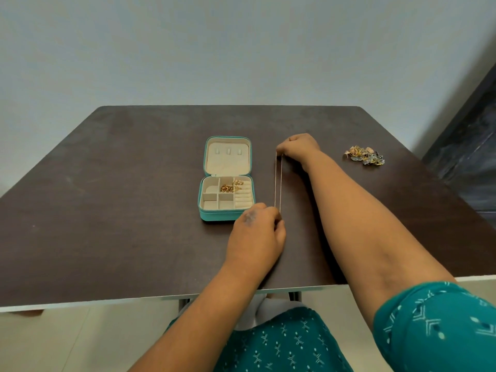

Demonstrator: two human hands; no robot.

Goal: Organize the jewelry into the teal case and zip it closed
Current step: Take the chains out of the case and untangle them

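Observation:
The teal case (214, 216) lies open on the dark table, lid flat toward the wall, cream compartments facing up. Some gold pieces (231, 186) rest in its upper compartments. A thin gold chain (278, 181) is stretched as a doubled line just right of the case. My right hand (298, 149) pinches its far end, and my left hand (257, 234) pinches its near end beside the case's front right corner. A small heap of mixed jewelry (364, 156) sits at the right side of the table.
The dark brown table (107, 210) stands against a pale wall, its near edge above my lap. A dark panel (472, 146) rises past the table's right edge. Bare tabletop stretches left of the case.

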